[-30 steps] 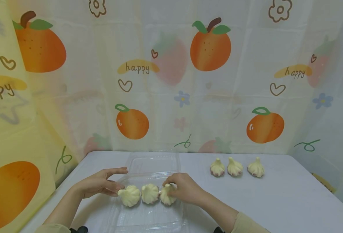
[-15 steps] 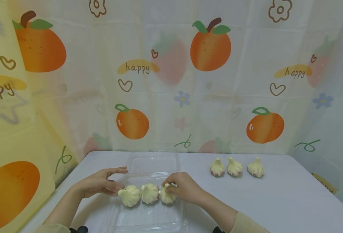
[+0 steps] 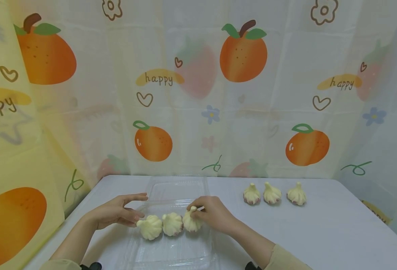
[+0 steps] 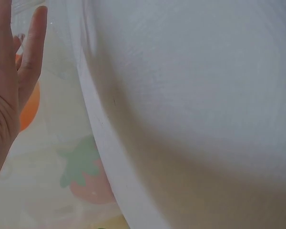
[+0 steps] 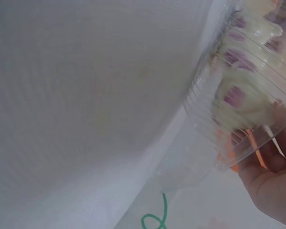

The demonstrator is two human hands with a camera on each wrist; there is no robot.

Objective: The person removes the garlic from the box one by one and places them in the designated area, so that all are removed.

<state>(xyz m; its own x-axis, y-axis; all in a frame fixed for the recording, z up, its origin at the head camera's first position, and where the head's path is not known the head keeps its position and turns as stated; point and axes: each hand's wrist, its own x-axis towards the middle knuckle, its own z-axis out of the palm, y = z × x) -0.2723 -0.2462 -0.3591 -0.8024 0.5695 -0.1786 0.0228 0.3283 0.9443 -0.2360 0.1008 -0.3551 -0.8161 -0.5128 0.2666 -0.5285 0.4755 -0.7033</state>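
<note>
Nearest me, a pale beige sleeve (image 3: pixel 286 258) covers each forearm low down, with something black (image 3: pixel 93 266) showing at the left cuff. Just beyond, a clear plastic tray (image 3: pixel 171 254) sits on the white bench (image 3: pixel 286 232). Three garlic bulbs stand in a row across the tray, side by side: the left bulb (image 3: pixel 152 227) with its stem leaning left, the middle bulb (image 3: pixel 173 224), and the right bulb (image 3: pixel 191 222), stem up. From the right wrist, purple patches show on them through the ribbed clear wall.

The person's left hand (image 3: pixel 115 212) is at the tray's left side, fingers loose and spread, thumb tip right by the left bulb's stem; whether they touch I can't tell. The right hand (image 3: pixel 216 214) pinches the right bulb near its stem between thumb and fingers.

Behind the tray lies its clear lid (image 3: pixel 178 190), folded back flat. Farther over to the right, three more bulbs (image 3: pixel 272 194) stand upright on the bench, the rightmost a little apart. A cloth (image 3: pixel 269 101) printed with oranges, hearts and "happy" hangs at the back.
</note>
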